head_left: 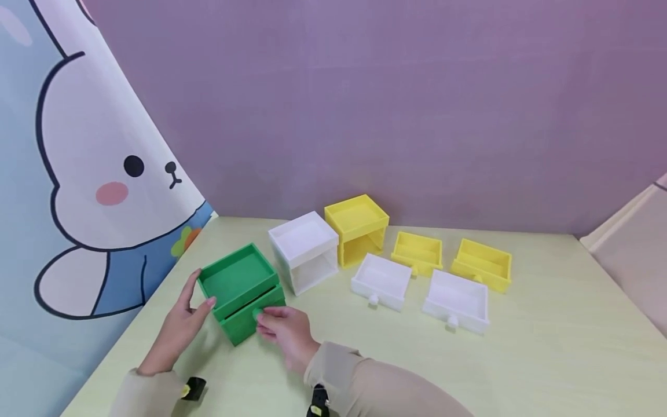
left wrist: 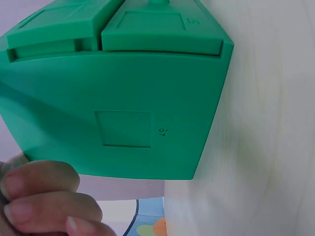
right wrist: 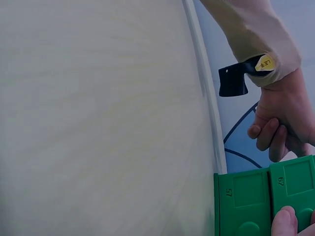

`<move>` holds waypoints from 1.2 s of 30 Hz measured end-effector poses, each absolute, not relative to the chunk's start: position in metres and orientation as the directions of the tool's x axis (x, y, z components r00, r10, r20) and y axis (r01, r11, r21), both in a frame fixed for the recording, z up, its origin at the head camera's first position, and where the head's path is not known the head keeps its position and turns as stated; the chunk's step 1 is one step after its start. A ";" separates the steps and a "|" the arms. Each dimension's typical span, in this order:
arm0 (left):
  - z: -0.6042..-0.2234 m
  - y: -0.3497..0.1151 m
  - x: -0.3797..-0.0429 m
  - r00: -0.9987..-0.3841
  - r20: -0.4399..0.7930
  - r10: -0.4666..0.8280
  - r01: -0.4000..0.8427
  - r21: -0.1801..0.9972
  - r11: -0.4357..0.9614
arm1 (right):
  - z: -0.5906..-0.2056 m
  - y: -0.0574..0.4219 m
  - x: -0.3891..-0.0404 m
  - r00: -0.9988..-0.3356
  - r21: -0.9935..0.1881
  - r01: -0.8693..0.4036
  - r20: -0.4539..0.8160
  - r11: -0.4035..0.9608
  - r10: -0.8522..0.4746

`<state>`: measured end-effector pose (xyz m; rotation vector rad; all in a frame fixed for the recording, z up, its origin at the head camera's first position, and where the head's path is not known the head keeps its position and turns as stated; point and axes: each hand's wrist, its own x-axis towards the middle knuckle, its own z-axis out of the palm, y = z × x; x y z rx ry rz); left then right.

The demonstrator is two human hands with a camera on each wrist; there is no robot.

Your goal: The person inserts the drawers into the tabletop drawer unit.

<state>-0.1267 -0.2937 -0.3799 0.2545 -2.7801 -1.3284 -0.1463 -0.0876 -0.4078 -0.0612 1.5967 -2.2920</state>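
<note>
One green two-drawer cabinet (head_left: 238, 277) on the left part of the desk (head_left: 563, 324), its upper drawer (head_left: 238, 326) slightly out.
The left hand (head_left: 178, 331) holds the cabinet's left side between thumb and index finger; the right hand (head_left: 289, 336) has its grip pinched round the upper drawer's knob (head_left: 257, 313). The lower drawer (right wrist: 246, 196) sits farther in. Just beside the cabinet, to the right and farther back, stands a white cabinet shell (head_left: 303, 234), with a yellow cabinet shell (head_left: 359, 215) next to it. Farther right lie two white drawers (head_left: 383, 279) and, behind them, two yellow drawers (head_left: 417, 250), all with knobs toward the person. A purple backdrop (head_left: 396, 116) rises behind; a cartoon-printed cloth (head_left: 104, 145) hangs on the left.
</note>
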 end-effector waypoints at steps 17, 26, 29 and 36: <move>-0.383 -0.297 -0.128 -0.986 -0.031 -0.164 -0.129 0.766 0.629 | -0.404 -0.084 -0.160 -0.907 -0.947 0.262 -0.175 -0.185 -0.384; -0.375 -0.298 -0.130 -0.989 -0.062 -0.132 -0.137 0.707 0.694 | -0.394 -0.075 -0.162 -0.901 -0.936 0.283 -0.185 -0.208 -0.393; -0.362 -0.302 -0.133 -0.990 -0.104 -0.092 -0.137 0.630 0.764 | -0.387 -0.060 -0.165 -0.889 -0.928 0.302 -0.192 -0.217 -0.415; -0.326 -0.302 -0.134 -0.990 -0.133 -0.044 -0.098 0.432 0.896 | -0.387 -0.006 -0.186 -0.873 -0.951 0.295 -0.231 -0.088 -0.429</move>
